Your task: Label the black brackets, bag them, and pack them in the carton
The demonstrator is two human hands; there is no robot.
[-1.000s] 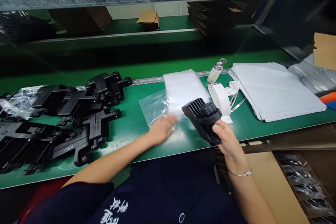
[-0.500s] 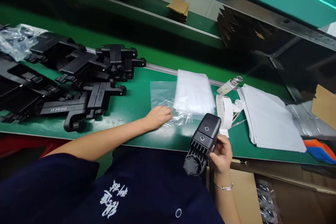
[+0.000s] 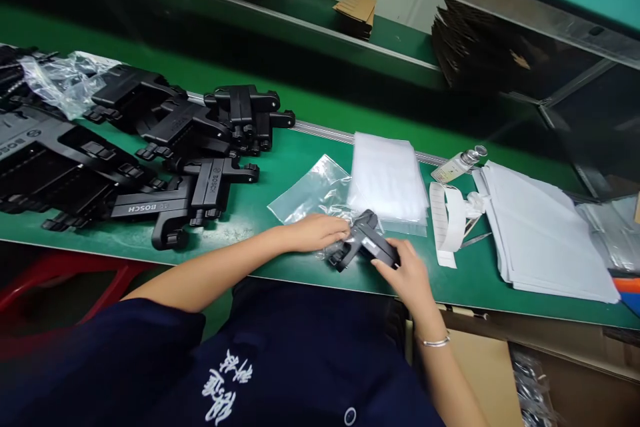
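My right hand (image 3: 411,277) grips one end of a black plastic bracket (image 3: 379,248), which lies slantwise low over the front of the bench. The bracket's far end meets a clear plastic bag (image 3: 313,190) spread on the green surface. At the bag's near edge, the fingers of my left hand (image 3: 320,232) are curled on the film, close against the bracket. Whether the bracket's tip is inside the bag is hard to make out. Just behind lies a stack of clear bags (image 3: 387,177).
Several black BOSCH brackets (image 3: 150,207) crowd the left, with crumpled plastic (image 3: 65,83) behind them. To the right are a label strip (image 3: 453,220), a small bottle (image 3: 459,163) and a stack of white sheets (image 3: 550,233). Folded cardboard (image 3: 356,7) sits on the shelf.
My right hand has brought the bracket forward and left, turning it down to the bag at my left hand. The bag has shifted and swung round. The view has moved slightly left.
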